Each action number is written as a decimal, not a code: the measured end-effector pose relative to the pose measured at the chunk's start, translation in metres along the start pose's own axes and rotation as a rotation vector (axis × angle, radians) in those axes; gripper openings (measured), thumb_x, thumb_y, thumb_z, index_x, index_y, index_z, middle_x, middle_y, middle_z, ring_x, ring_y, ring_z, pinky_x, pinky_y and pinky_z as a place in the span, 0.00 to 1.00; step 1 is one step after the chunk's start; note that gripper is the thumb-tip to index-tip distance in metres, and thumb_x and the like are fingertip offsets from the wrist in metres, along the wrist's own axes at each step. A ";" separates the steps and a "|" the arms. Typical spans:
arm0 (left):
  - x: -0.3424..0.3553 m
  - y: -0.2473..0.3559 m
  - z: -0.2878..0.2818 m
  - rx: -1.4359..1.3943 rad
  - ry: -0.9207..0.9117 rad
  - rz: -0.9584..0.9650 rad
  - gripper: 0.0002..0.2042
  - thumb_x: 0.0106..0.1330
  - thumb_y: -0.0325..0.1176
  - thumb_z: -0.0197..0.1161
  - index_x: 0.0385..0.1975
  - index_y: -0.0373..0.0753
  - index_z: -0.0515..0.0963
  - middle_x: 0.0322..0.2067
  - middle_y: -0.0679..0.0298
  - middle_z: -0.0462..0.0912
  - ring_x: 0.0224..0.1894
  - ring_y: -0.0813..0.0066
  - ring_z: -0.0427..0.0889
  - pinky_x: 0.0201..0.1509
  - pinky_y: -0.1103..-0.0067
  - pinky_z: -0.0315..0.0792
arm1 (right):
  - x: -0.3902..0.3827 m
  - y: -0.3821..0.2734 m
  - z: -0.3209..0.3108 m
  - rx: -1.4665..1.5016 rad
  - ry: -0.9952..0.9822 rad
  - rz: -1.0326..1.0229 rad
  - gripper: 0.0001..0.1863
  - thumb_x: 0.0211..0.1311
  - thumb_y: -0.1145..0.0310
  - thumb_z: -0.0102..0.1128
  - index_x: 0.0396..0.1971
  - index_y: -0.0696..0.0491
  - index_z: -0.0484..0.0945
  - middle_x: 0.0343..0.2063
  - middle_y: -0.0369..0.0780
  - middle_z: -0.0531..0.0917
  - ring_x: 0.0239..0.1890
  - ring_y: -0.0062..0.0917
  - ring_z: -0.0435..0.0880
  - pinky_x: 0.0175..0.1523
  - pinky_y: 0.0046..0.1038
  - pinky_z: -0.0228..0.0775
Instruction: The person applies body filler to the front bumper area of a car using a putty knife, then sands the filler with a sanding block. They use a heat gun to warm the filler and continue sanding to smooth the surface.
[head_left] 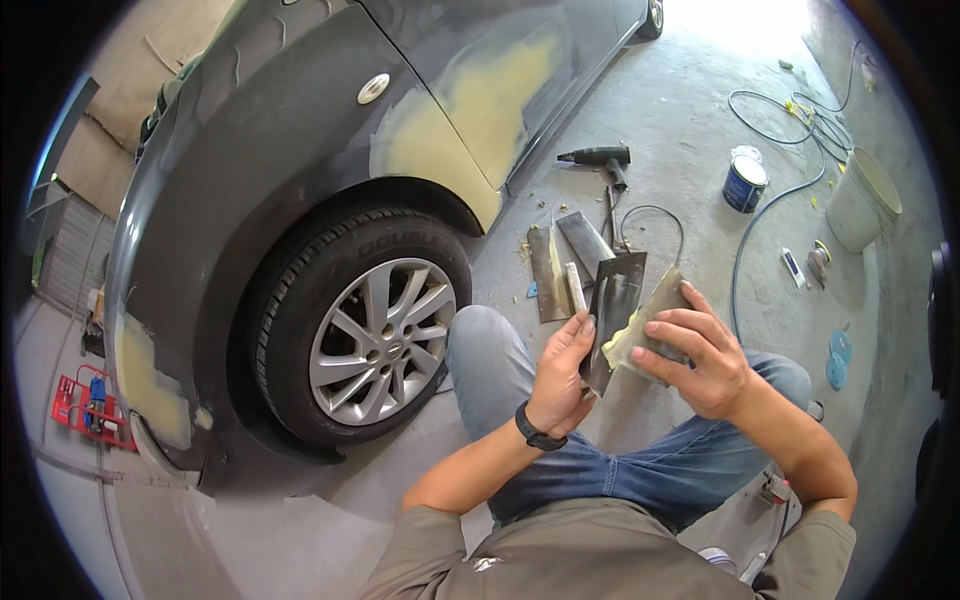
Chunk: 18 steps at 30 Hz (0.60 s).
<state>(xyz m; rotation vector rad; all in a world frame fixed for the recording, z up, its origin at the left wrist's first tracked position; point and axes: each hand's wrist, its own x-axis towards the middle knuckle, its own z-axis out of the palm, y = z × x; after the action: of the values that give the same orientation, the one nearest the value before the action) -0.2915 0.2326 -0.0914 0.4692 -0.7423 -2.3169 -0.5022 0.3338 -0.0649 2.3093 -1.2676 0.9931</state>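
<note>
My left hand (562,375), with a black watch at its wrist, is closed round the lower end of a dark flat filler spreader (622,285). In my right hand (703,358) is a second, greyish spreader (662,302), with pale yellow filler (622,338) along its edge. The two blades meet or nearly meet in front of my knees; I cannot tell whether they touch. Beyond them on the floor lie more flat plates, one smeared with filler (546,272) and one grey (584,240).
At left stands a dark grey car (290,110) with yellow filler patches (500,95) above its wheel (385,340). A heat gun (602,158), a blue can (745,183), a whitish bucket (862,200), a hose (741,255), a tube (794,268) and blue discs (839,360) lie about the floor.
</note>
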 end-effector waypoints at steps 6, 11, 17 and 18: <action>-0.007 -0.003 0.002 0.072 0.066 0.018 0.18 0.84 0.37 0.54 0.66 0.36 0.71 0.38 0.63 0.86 0.25 0.80 0.80 0.26 0.83 0.76 | -0.017 0.029 -0.023 -0.027 -0.085 0.362 0.20 0.65 0.72 0.59 0.56 0.48 0.86 0.50 0.42 0.84 0.52 0.35 0.85 0.64 0.46 0.79; 0.010 -0.018 0.027 0.146 -0.016 0.030 0.16 0.84 0.35 0.54 0.64 0.34 0.73 0.50 0.61 0.87 0.45 0.79 0.86 0.51 0.81 0.80 | 0.028 0.038 -0.007 1.215 0.867 0.894 0.26 0.82 0.68 0.52 0.74 0.61 0.65 0.50 0.41 0.85 0.44 0.19 0.86 0.46 0.25 0.84; 0.022 0.000 0.032 0.255 0.165 0.312 0.14 0.84 0.37 0.53 0.57 0.35 0.77 0.37 0.64 0.88 0.27 0.81 0.84 0.27 0.82 0.78 | 0.024 0.002 0.003 0.708 0.225 0.929 0.33 0.68 0.81 0.62 0.73 0.60 0.69 0.58 0.44 0.81 0.58 0.26 0.80 0.65 0.27 0.71; 0.022 0.005 0.030 0.253 0.148 0.205 0.14 0.84 0.37 0.53 0.57 0.35 0.76 0.37 0.64 0.88 0.27 0.82 0.84 0.27 0.82 0.78 | 0.018 0.006 -0.001 0.692 0.410 0.896 0.30 0.66 0.83 0.63 0.69 0.60 0.73 0.55 0.45 0.82 0.53 0.28 0.82 0.61 0.29 0.74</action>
<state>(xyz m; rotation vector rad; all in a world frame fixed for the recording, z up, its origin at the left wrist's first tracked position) -0.3203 0.2263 -0.0681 0.6380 -0.9681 -1.9848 -0.5013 0.3203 -0.0513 1.6712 -2.0205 2.3559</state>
